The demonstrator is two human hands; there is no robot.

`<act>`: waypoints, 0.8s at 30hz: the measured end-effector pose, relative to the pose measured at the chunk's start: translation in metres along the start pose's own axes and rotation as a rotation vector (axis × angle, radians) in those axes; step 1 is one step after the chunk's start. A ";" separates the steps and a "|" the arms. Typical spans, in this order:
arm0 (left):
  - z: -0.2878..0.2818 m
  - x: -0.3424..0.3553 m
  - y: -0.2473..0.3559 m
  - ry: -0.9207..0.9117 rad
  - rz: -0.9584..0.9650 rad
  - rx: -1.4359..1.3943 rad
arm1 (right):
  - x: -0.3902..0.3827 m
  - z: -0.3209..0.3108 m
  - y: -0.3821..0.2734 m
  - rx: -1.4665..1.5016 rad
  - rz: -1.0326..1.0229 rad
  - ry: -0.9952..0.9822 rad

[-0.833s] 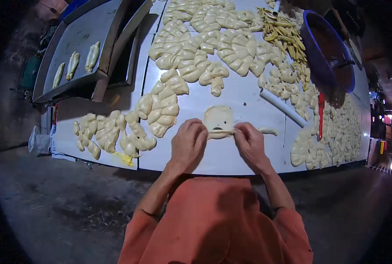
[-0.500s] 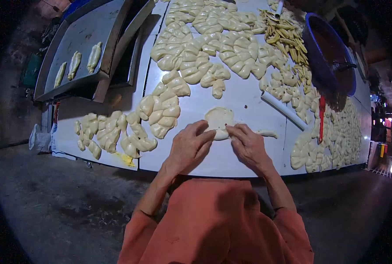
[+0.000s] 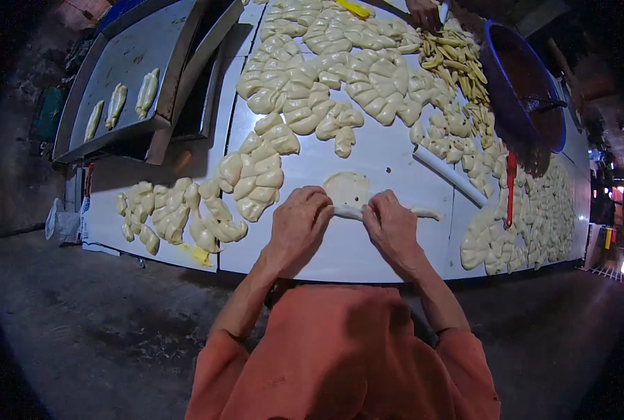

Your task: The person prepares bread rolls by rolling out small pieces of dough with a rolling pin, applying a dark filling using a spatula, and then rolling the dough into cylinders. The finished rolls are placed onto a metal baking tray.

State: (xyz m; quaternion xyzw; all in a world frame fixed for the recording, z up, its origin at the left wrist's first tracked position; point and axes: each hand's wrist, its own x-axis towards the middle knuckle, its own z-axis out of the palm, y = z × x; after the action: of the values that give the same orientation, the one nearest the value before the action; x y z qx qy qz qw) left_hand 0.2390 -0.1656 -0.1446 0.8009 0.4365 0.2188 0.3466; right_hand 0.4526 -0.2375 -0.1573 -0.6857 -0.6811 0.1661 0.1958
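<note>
A thin piece of pale dough lies on the white table in front of me, its near edge folded into a narrow roll. My left hand closes its fingers on the roll's left end. At the other end, my right hand has thumb and fingertips pressed on the same roll. A slim tail of dough sticks out beyond my right hand. Two dark specks show, one on the dough and one on the table behind it.
Many dough pieces cover the table. A metal tray holds three shaped pieces. At right are a white tube, a red tool, yellow strips and a blue basin. Another person's hand reaches in beyond.
Both my hands have shifted slightly, with fingers drawn closer over the dough's rolled near edge. Another person's hand and a yellow tool have come into view at the far side.
</note>
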 end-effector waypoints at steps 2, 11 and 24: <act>-0.003 -0.003 -0.002 -0.001 0.023 -0.018 | 0.002 0.002 -0.003 0.010 0.021 0.111; -0.010 -0.002 -0.021 0.021 0.315 0.149 | 0.005 -0.005 0.004 0.107 -0.215 -0.009; -0.013 0.008 -0.009 0.046 0.279 0.112 | 0.009 -0.004 0.003 -0.034 -0.283 0.072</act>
State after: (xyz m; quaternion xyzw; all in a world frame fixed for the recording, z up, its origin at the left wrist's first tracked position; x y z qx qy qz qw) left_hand 0.2298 -0.1510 -0.1428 0.8666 0.3402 0.2587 0.2576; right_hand 0.4575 -0.2284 -0.1556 -0.5917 -0.7661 0.1005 0.2301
